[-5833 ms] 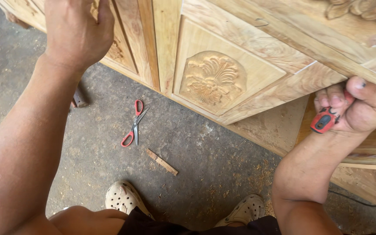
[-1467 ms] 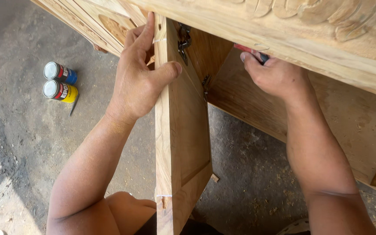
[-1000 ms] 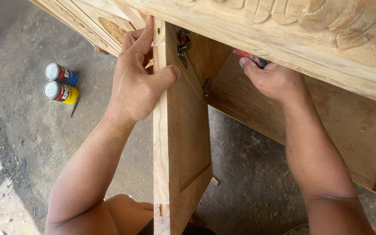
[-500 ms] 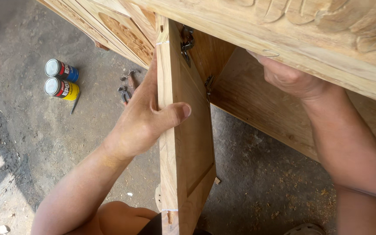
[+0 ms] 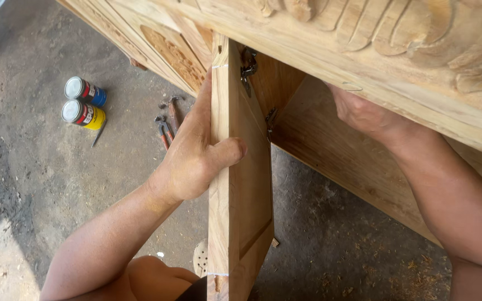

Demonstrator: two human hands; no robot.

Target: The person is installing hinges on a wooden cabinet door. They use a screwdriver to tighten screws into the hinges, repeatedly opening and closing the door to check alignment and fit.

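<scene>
My left hand (image 5: 196, 161) grips the free edge of an open, unfinished wooden cabinet door (image 5: 241, 217), thumb on its inner face and fingers on the outer side. The door hangs on two metal hinges (image 5: 247, 69) from a carved wooden cabinet (image 5: 397, 39). My right hand (image 5: 364, 111) reaches into the cabinet opening just below the carved top rail. Its fingers are hidden behind the rail, so I cannot tell what it holds.
Two small tins (image 5: 83, 103), one blue and one yellow, stand on the dusty concrete floor at the left. Red-handled pliers (image 5: 164, 129) and another small tool lie near the cabinet's base. My knee and a pale sandal (image 5: 200, 257) are below the door.
My left hand has slid down the door's edge from near the top. My right hand has gone deeper under the top rail, and the red-handled tool it held is out of sight.
</scene>
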